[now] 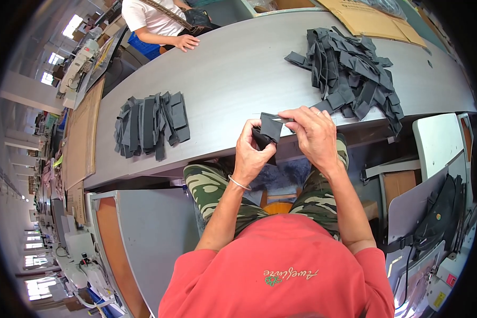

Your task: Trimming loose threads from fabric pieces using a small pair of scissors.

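Close to the table's near edge, my left hand (pixel 253 153) grips a folded dark grey fabric piece (pixel 272 127) between thumb and fingers. Against the upper right of this piece is my right hand (pixel 314 132), fingers closed in a pinch. A small metallic tool (pixel 285 120) glints at those fingertips; its exact kind is too small to tell. Behind the right hand lies a big tangled pile of dark grey fabric strips (pixel 350 79), one end reaching down near the knuckles. Farther left, a smaller, flatter group of similar fabric pieces (pixel 151 124) rests on the table.
The long grey table (pixel 222 79) curves across the view. Beyond it, another person's hand (pixel 186 42) rests on the far edge. Flat cardboard (pixel 373 21) lies at the back right. Cabinets (pixel 153 217) flank my legs, and a black bag (pixel 440 212) hangs at the right.
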